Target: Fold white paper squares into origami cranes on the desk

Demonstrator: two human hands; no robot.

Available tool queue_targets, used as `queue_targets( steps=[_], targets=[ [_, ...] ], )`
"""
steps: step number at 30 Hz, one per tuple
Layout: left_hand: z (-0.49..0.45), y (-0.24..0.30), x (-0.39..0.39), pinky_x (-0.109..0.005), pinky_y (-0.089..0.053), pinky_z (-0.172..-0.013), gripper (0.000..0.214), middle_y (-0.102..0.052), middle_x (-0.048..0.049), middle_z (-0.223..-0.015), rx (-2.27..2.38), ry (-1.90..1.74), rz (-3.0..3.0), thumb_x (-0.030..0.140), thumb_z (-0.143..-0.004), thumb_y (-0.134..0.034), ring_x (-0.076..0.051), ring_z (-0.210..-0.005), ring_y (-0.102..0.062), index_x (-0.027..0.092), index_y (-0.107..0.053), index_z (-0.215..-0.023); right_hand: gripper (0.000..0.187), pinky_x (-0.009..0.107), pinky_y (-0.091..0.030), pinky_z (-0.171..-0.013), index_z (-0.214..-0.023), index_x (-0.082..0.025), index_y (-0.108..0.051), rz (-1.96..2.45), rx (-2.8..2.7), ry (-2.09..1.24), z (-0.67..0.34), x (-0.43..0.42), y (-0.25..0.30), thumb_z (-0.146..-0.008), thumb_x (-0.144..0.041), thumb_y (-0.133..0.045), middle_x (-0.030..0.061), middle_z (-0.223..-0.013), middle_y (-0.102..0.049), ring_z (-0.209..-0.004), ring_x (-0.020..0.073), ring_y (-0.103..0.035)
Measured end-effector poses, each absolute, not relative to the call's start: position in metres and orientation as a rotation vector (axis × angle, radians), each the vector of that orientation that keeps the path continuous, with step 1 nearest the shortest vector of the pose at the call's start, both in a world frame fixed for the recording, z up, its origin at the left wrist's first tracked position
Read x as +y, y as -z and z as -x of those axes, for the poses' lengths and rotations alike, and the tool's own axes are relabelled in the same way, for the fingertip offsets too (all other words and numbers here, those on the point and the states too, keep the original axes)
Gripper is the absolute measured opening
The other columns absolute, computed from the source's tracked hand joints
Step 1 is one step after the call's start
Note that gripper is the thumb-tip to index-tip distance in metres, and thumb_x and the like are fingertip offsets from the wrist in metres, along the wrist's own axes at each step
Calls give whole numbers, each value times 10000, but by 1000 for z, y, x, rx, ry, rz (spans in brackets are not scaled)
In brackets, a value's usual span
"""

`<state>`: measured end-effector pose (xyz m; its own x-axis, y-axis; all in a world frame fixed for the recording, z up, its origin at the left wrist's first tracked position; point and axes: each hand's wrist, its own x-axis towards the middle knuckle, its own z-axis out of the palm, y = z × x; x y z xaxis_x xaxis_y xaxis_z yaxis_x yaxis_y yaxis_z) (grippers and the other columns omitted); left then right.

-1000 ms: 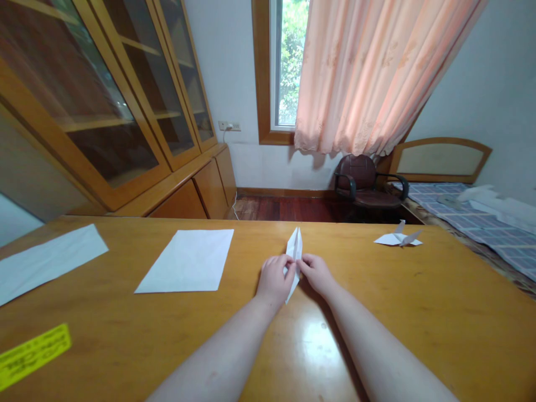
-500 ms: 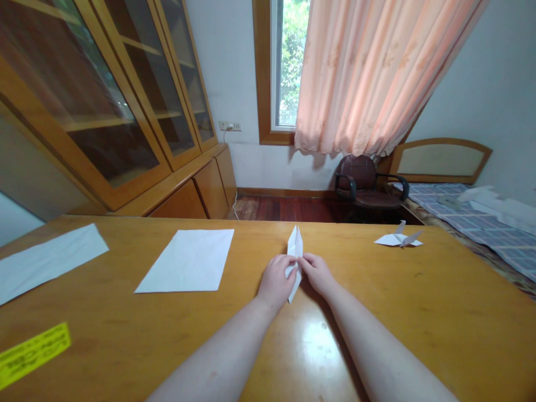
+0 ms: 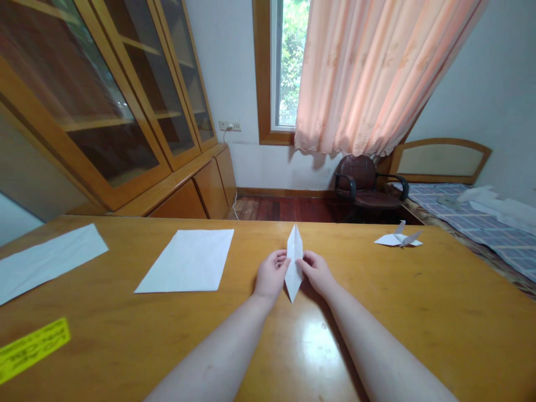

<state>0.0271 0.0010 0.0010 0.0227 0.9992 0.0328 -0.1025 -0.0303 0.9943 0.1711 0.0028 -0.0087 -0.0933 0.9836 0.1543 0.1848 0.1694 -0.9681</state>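
Observation:
A long, diamond-shaped piece of folded white paper (image 3: 295, 274) is held just above the wooden table, its split tip pointing away from me. My left hand (image 3: 271, 274) pinches its left edge between thumb and curled fingers. On the opposite edge, my right hand (image 3: 317, 271) grips the paper with the thumb on top and the fingers partly hidden behind it. Off to the right stands a folded paper crane (image 3: 397, 239) with its wings spread. To the left lies a flat square sheet of white paper (image 3: 188, 261).
The wooden table (image 3: 125, 346) carries a long strip of white paper (image 3: 50, 259) at far left and a yellow label (image 3: 33, 347) near the front. Beyond the table's far edge are a glass-door cabinet (image 3: 171, 170), an office chair (image 3: 368, 187) and a bed (image 3: 460, 201).
My left hand has shifted from across the front of the folded paper to its left edge. More of the paper's face now shows. My right hand stays nearly in place.

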Motion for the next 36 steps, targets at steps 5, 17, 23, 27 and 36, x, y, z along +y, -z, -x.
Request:
queue_targets(
  steps=[5, 17, 23, 27, 36],
  targets=[
    [-26, 4, 4, -248, -514, -653, 222, -696, -58, -814, 1080, -1185, -1052, 280, -711, -682, -155, -728, -658, 150, -621, -881, 206, 269, -429, -649, -795, -150, -626, 1161, -1432, -1091, -172, 4, 11, -750, -348, -589, 30, -754, -637, -688, 157, -547],
    [-22, 2, 1, -337, -482, -853, 139, -617, -76, -970, 1330, -1318, -1482, 264, -746, -620, -189, -939, -602, 168, -648, -842, 302, 295, -459, -670, -781, -153, -633, 1167, -1351, -1168, -170, 5, 12, -695, -440, -665, 48, -765, -659, -708, 174, -578],
    [-23, 5, 2, -311, -509, -810, 118, -627, -84, -997, 1252, -1295, -1417, 235, -762, -595, -166, -885, -629, 156, -632, -841, 275, 290, -448, -654, -769, -150, -632, 1177, -1344, -1160, -170, 6, 16, -702, -415, -664, 43, -745, -656, -682, 166, -572],
    [-26, 8, 4, -280, -524, -713, 132, -681, -67, -879, 1121, -1233, -1269, 253, -776, -600, -169, -803, -656, 161, -599, -871, 277, 293, -449, -661, -782, -143, -638, 1171, -1336, -1174, -170, 5, 13, -700, -406, -668, 52, -764, -667, -690, 169, -582],
    [-26, 11, 7, -280, -514, -674, 243, -690, -35, -771, 1037, -1134, -1033, 297, -742, -648, -159, -707, -659, 154, -559, -917, 280, 287, -449, -619, -757, -150, -628, 1194, -1334, -1184, -171, 3, 7, -683, -417, -669, 45, -725, -662, -657, 171, -581]
  ],
)
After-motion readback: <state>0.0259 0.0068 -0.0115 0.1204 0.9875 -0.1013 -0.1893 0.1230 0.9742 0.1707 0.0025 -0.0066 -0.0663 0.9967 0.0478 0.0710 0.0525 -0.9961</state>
